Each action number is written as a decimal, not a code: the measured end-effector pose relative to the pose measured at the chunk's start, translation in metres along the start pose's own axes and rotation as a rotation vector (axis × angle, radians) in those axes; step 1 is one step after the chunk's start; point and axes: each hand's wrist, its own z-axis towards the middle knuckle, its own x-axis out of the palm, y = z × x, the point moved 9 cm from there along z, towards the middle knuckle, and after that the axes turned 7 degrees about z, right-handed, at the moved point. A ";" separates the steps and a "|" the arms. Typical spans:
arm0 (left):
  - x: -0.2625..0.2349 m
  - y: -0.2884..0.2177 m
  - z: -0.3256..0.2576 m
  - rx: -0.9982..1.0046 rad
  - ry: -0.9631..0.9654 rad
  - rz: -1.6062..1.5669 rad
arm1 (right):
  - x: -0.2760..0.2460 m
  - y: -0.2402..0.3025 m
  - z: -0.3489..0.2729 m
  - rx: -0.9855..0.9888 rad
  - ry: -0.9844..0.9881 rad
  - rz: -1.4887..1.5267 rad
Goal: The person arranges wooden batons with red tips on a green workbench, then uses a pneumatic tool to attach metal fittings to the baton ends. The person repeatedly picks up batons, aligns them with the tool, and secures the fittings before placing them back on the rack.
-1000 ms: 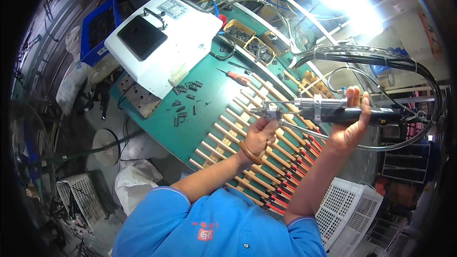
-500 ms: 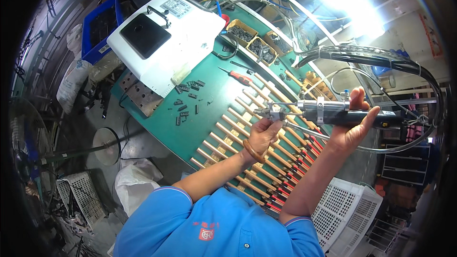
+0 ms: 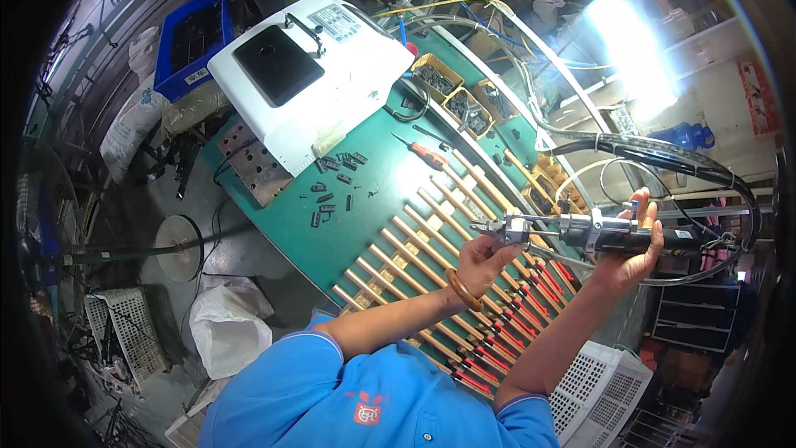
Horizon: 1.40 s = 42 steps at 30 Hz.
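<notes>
Here, right hand [image 3: 632,253] gripping black pneumatic tool [image 3: 609,234] held level above green desk [image 3: 365,207], left hand [image 3: 485,261] closed on the tool's metal nose [image 3: 507,230], rows of wooden-handled screwdrivers [image 3: 431,261] below, white box [image 3: 311,75] at desk's far end.

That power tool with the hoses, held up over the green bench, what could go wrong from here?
1. The left hand sits right at the metal nose of the power tool; if it fires, fingers might get pinched.
2. The black hoses loop behind the right hand and could snag or tug the tool off line.
3. The rods lie in a row directly below; a dropped tool may scatter them.
</notes>
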 end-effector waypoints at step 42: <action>0.016 -0.048 0.010 0.350 0.110 0.311 | 0.009 0.023 -0.001 -0.039 0.142 0.129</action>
